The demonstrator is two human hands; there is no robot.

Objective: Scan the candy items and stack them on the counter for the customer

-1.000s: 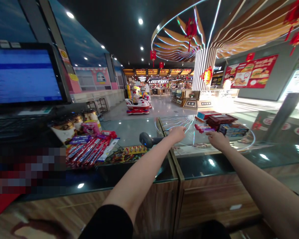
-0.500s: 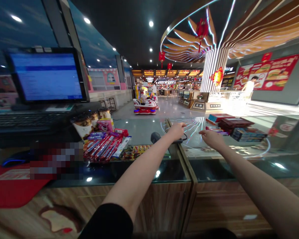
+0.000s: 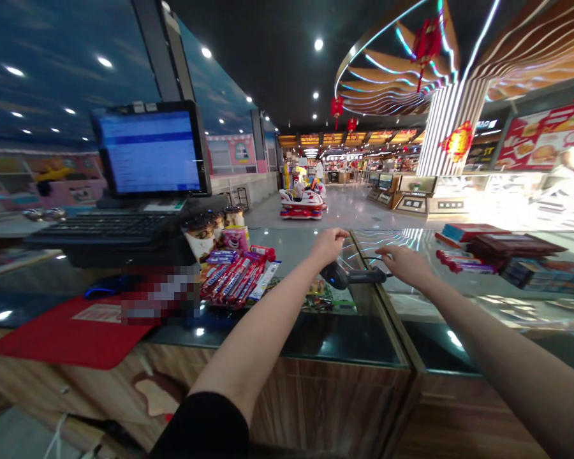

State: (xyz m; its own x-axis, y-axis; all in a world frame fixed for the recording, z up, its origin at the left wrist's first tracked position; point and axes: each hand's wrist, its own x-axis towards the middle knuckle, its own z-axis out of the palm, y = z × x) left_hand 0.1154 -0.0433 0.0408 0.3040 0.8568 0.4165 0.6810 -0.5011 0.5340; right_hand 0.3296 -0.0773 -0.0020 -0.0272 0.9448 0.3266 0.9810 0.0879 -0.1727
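My left hand (image 3: 329, 248) hovers over the glass counter, just behind a black barcode scanner (image 3: 354, 276). Its fingers are bent together in a pinch, and I cannot make out anything in them. To the right of the scanner, near its cable, my right hand (image 3: 402, 263) points inward with thumb and fingers drawn together. Whatever those fingertips may hold is too small to tell. Mentos rolls (image 3: 232, 279) lie in a pile left of my left forearm. More candy rolls (image 3: 462, 262) rest beyond my right hand, beside stacked flat boxes (image 3: 511, 247).
A monitor (image 3: 150, 150) and keyboard (image 3: 100, 228) stand at the left, with a mouse (image 3: 106, 287) on a red mat (image 3: 76, 338). Patterned cups (image 3: 201, 237) stand behind the candy. A metal strip (image 3: 385, 306) divides the counter's glass. A ride-on car (image 3: 302, 203) stands on the floor beyond.
The view has swung left, so the counter things appear further right. My right hand has come away from the candy rolls toward the scanner. My left hand has shifted left relative to the scanner.
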